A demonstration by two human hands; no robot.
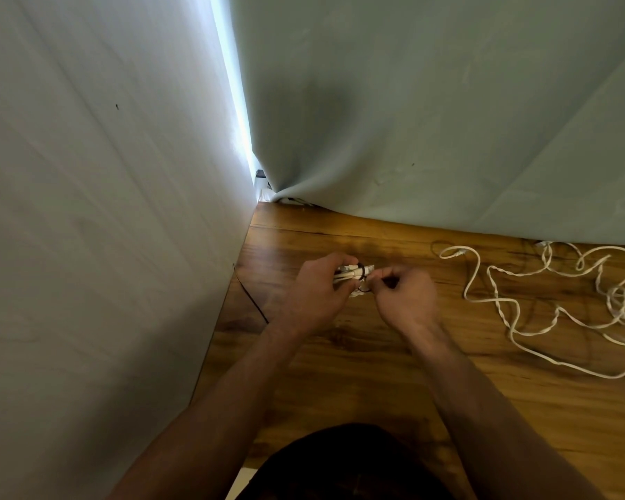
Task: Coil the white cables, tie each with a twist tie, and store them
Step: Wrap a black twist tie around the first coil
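Two hands meet mid-frame above the table (pixel 376 373). The left hand (pixel 316 292) grips the coiled cable (pixel 345 273), long axis left-right. The right hand (pixel 406 299) pinches the twist tie (pixel 362 275) wrapped crosswise at the coil's right end, so it's the nearer hand for twisting. The loose cable (pixel 459 251) lies well apart at frame right.

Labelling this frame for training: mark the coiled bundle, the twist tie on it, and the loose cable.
coiled bundle (pixel 345 274): head view, white strands at its middle.
twist tie (pixel 362 273): head view, black loop round the bundle.
loose cable (pixel 495 288): head view, its twisted stretch.
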